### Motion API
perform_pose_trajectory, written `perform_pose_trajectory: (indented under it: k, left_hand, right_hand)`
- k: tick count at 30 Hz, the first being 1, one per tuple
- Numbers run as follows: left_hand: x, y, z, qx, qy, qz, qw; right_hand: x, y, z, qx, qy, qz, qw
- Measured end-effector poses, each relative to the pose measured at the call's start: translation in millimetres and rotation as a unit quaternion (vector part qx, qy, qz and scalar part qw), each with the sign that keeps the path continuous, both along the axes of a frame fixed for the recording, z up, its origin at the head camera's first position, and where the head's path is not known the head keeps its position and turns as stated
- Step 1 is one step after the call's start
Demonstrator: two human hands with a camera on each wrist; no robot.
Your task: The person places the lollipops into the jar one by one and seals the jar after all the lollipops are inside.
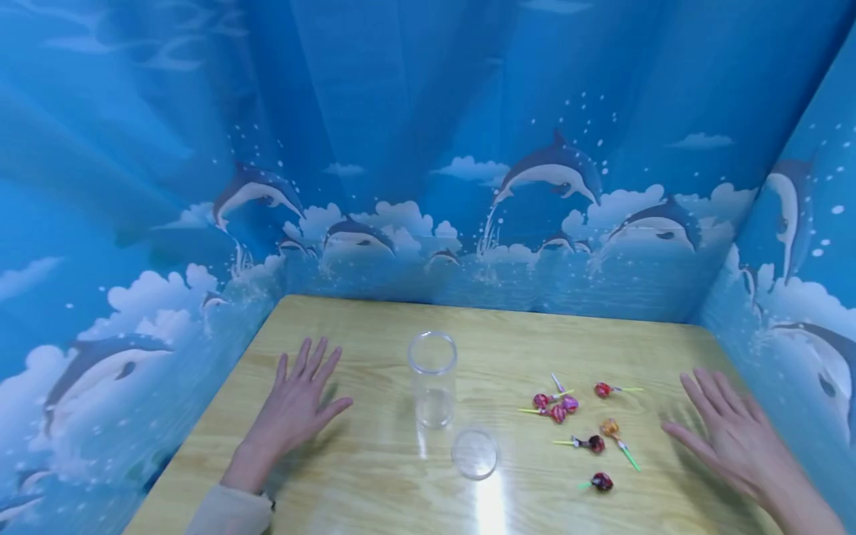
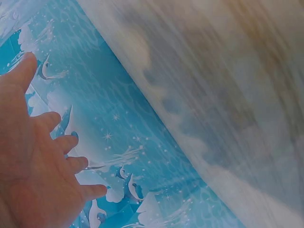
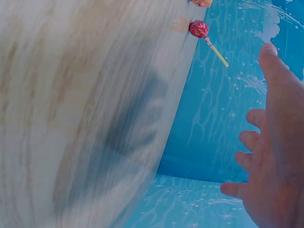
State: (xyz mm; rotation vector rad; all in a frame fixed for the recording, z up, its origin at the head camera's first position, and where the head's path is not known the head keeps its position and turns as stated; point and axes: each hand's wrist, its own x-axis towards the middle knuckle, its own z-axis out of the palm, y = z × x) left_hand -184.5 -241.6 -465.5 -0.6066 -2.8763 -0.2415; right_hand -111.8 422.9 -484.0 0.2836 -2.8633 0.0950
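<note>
My left hand (image 1: 297, 409) is held over the left side of the table, fingers straight and spread, holding nothing. Over the right side my right hand (image 1: 735, 438) is likewise spread and holds nothing; its shadow falls on the wood in the right wrist view. Between them stands a clear, open-topped plastic jar (image 1: 435, 383), with a round transparent lid (image 1: 475, 454) lying flat just in front of it. Several wrapped lollipops lie nearer my right hand: a red one (image 1: 603, 390), an orange one (image 1: 610, 428), dark ones (image 1: 595, 444) and a cluster with a purple one (image 1: 569, 404).
The light wooden table (image 1: 361, 327) has blue curtains (image 1: 414, 148) printed with dolphins along its back and both sides. A bright light reflection shows on the tabletop in front of the lid.
</note>
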Motion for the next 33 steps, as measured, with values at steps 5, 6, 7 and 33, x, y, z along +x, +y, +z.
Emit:
perform_pose_trajectory:
  k: [5,6,7,33]
  left_hand:
    - [-0.2,4.3,-1.6,0.007,0.012,-0.010,0.9999]
    - [-0.5,5.7,-1.8,0.008,0.016,-0.013,0.9998]
    - [-1.2,7.6,-2.1,0.010,0.019,-0.016,0.9996]
    - [-12.9,81.7,-5.9,0.245,-0.090,-0.097,0.9604]
  right_hand:
    - [-3.2,-3.6,1.2,-0.006,0.002,0.012,1.000]
    - [-4.2,-4.5,1.5,-0.009,0.000,0.015,1.000]
    - [-5.0,-5.2,2.0,-0.011,-0.001,0.019,1.000]
    - [-31.2,-32.1,-4.1,-0.067,0.027,0.073,0.995]
